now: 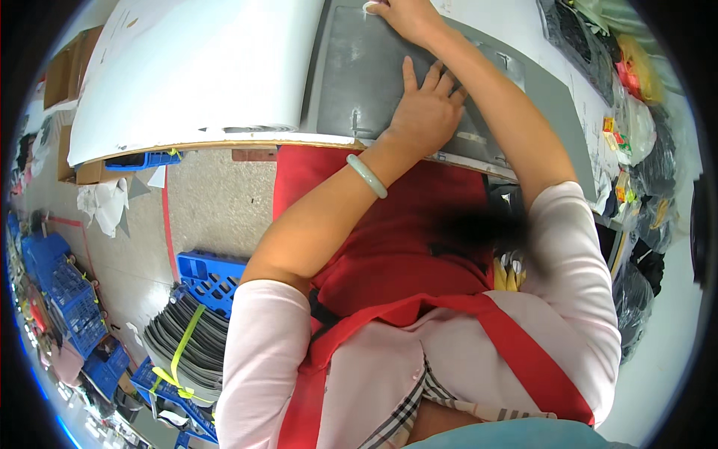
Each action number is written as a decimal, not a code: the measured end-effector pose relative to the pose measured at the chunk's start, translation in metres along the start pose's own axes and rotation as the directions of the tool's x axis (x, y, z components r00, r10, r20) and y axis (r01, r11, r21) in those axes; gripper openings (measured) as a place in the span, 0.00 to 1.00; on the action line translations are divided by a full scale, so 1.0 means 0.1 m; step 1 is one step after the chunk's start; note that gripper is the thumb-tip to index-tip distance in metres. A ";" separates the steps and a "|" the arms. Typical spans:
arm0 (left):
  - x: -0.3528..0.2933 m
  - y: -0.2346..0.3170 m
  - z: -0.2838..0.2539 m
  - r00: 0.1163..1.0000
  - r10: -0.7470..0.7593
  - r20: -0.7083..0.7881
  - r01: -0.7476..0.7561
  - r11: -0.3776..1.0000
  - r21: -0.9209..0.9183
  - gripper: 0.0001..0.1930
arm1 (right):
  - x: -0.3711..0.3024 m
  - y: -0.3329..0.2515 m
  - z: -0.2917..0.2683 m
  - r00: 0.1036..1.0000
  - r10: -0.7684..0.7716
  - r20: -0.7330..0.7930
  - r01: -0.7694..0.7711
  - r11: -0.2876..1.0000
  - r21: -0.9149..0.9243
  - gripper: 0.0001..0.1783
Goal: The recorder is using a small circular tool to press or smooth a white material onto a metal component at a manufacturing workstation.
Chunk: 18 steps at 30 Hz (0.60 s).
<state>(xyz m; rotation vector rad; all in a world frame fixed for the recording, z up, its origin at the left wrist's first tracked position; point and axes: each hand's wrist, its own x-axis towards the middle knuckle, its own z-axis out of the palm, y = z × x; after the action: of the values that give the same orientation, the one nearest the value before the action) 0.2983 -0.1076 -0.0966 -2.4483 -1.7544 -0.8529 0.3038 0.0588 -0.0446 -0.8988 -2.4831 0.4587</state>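
My left hand (430, 112) lies with its fingers spread on a dark grey rectangular sheet (366, 67), close to the table's near edge. A pale green bangle (366, 176) circles that wrist. Farther off, my right hand (410, 21) reaches to the far left part of the sheet, its fingers pinched on a small white piece (369, 7); the top of the picture cuts it off, and I cannot tell its kind. Whitish smudges mark the dark sheet around both hands. Beneath it shows a larger grey sheet (557, 105).
A large white sheet (202, 67) curves over the table at left. Bagged goods (636, 127) line the right side. Below left, a strapped stack of dark sheets (187, 337) stands by a blue crate (213, 280). Cardboard boxes (71, 67) are beyond the table's left end.
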 end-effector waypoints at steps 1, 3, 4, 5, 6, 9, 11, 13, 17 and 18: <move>0.00 0.00 0.00 1.000 0.005 0.013 -0.005 1.000 0.006 0.21 | 0.01 -0.01 0.01 0.998 -0.056 -0.025 0.055 0.998 -0.012 0.11; 0.00 0.00 0.01 0.999 0.013 0.029 -0.014 1.000 0.008 0.22 | 0.03 -0.01 0.04 0.993 -0.106 -0.049 0.105 0.994 -0.026 0.11; 0.00 0.00 0.01 1.000 0.019 0.004 -0.019 1.000 0.008 0.22 | 0.05 0.00 0.05 0.993 -0.114 -0.008 0.112 0.985 -0.132 0.11; 0.00 0.00 0.01 0.999 0.024 -0.032 -0.024 1.000 0.019 0.22 | 0.08 0.00 0.05 0.992 -0.121 0.034 0.126 0.964 -0.234 0.11; 0.00 0.00 0.01 0.999 0.023 -0.022 -0.023 1.000 0.013 0.22 | 0.11 0.01 0.04 0.992 -0.123 0.033 0.127 0.965 -0.231 0.11; 0.00 0.00 -0.02 1.000 0.008 0.023 -0.009 1.000 0.022 0.22 | 0.16 0.04 -0.01 0.987 0.065 0.147 -0.007 0.929 -0.369 0.12; 0.00 0.00 -0.03 0.995 0.011 0.097 -0.012 1.000 0.011 0.21 | 0.10 0.07 -0.04 0.996 0.085 0.000 -0.085 0.994 -0.065 0.10; 0.01 0.00 -0.03 0.996 0.006 0.093 -0.007 1.000 0.004 0.22 | 0.05 0.08 0.01 0.988 0.151 0.024 -0.152 0.947 0.283 0.08; 0.02 0.00 -0.03 0.991 0.016 0.136 -0.028 0.995 0.090 0.22 | 0.07 0.10 0.17 0.917 0.394 0.065 -0.390 0.848 0.359 0.05; 0.02 0.00 -0.04 0.990 0.018 0.141 -0.031 0.995 0.093 0.22 | 0.09 0.12 0.18 0.916 0.396 0.064 -0.391 0.845 0.364 0.05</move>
<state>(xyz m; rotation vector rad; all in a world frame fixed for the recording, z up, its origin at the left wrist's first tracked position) 0.2974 -0.1069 -0.0925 -2.5177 -1.7581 -0.5942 0.2941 0.0709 -0.0623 -1.2412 -2.0837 1.0174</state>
